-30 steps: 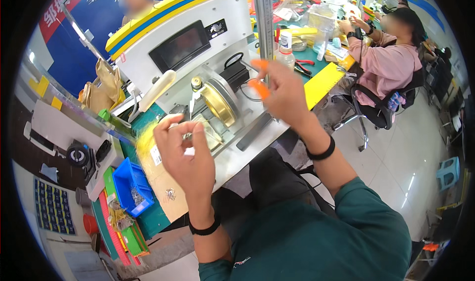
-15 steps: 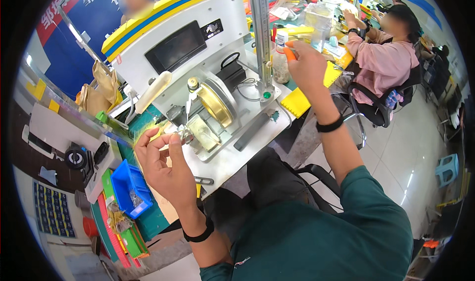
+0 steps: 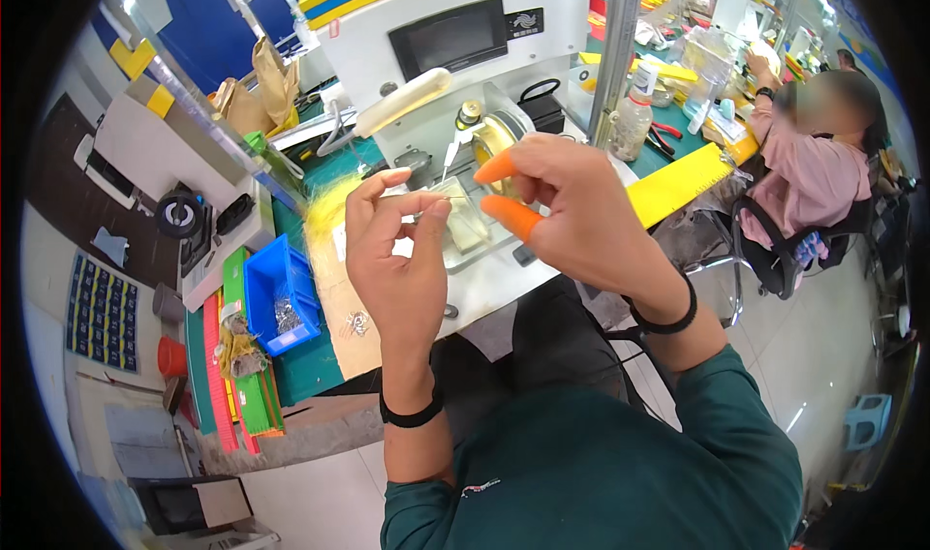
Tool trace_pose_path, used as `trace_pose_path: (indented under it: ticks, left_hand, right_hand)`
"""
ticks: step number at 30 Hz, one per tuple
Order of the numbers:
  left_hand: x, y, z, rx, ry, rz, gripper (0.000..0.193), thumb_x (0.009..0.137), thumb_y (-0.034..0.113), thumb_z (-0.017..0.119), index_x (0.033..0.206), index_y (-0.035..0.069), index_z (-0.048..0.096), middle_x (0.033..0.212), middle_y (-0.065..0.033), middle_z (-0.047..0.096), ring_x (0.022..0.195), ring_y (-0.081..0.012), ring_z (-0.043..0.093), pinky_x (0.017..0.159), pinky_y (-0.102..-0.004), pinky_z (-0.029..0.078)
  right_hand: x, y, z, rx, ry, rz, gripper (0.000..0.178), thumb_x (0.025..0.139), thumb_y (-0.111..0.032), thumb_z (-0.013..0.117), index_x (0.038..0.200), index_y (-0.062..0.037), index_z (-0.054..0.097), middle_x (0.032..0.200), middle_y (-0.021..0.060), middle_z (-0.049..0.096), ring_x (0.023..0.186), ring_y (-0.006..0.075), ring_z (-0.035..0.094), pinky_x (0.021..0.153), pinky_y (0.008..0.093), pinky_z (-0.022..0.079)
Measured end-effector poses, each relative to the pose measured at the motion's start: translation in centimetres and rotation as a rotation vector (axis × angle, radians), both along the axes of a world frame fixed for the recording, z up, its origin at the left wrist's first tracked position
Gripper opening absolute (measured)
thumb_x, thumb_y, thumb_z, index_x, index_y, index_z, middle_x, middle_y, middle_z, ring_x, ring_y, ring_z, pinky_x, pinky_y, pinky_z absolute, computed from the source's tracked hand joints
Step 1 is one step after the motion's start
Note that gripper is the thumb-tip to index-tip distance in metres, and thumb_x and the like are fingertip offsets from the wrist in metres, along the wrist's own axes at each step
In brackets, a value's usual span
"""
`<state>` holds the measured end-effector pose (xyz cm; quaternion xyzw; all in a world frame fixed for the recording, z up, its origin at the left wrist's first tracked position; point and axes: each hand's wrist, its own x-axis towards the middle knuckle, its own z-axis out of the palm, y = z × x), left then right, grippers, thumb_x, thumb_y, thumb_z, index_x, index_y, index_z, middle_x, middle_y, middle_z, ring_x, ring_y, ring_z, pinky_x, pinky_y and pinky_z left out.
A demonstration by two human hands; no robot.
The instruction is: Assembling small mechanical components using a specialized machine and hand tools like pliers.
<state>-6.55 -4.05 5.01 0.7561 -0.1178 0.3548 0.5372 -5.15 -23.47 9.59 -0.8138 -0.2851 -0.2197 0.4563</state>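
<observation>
Right hand (image 3: 596, 216) has swung in from beside the bottle and now sits mid-frame, right next to the left hand (image 3: 395, 259); the whole view has shifted too, with the machine higher and further right. Nearest us, lower centre: a green shirt (image 3: 620, 463), with dark trousers just beyond it. Now the hands! Left thumb and forefinger are pinched on a tiny dark piece (image 3: 418, 217), up at centre and too small to identify. On the right, 2 orange finger covers (image 3: 511, 218) stand apart, pointing left; whether anything fine crosses that gap, I can't tell. Its other fingers curl partly out of sight.

Room to move? Just a narrow space between the hands, then a bare strip of white base plate (image 3: 489, 284) below, its front edge slanting up to the right. Left of centre lies a brown sheet (image 3: 363, 356), with a blue bin (image 3: 260, 293) of metal bits close by. Behind the hands, the gold wheel (image 3: 494, 136) is partly covered by the right one. Further up, the white machine (image 3: 542, 37) is cut off by the top of the frame. Upper right: the bottle (image 3: 632, 124), a yellow strip (image 3: 683, 184), and at far right a seated co-worker (image 3: 814, 158) in pink.
</observation>
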Motion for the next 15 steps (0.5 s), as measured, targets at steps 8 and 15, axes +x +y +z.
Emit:
trace_pose_path:
  ticks: [8, 15]
  left_hand:
    - [0.4, -0.9, 0.4, 0.025, -0.04, -0.052, 0.009, 0.087, 0.002, 0.081, 0.096, 0.002, 0.077, 0.125, -0.0167, 0.069, 0.091, -0.0187, 0.065, 0.074, -0.029, 0.052]
    - [-0.1, -2.2, 1.0, -0.464, 0.039, -0.704, 0.085, 0.108, 0.063, 0.045, 0.156, -0.008, 0.04, 0.159, -0.0248, 0.047, 0.146, -0.0353, 0.05, 0.12, -0.046, 0.04]
  right_hand:
    - [1.0, 0.3, -1.1, 0.038, 0.1, 0.017, 0.006, 0.079, -0.004, 0.074, 0.081, -0.0028, 0.068, 0.068, 0.0127, 0.056, 0.059, 0.0283, 0.055, 0.056, 0.0404, 0.041]
    - [-2.2, -0.1, 2.3, 0.08, -0.346, -0.031, 0.021, 0.077, 0.003, 0.083, 0.093, -0.0044, 0.072, 0.098, 0.0114, 0.067, 0.09, 0.0302, 0.063, 0.076, 0.0363, 0.049]
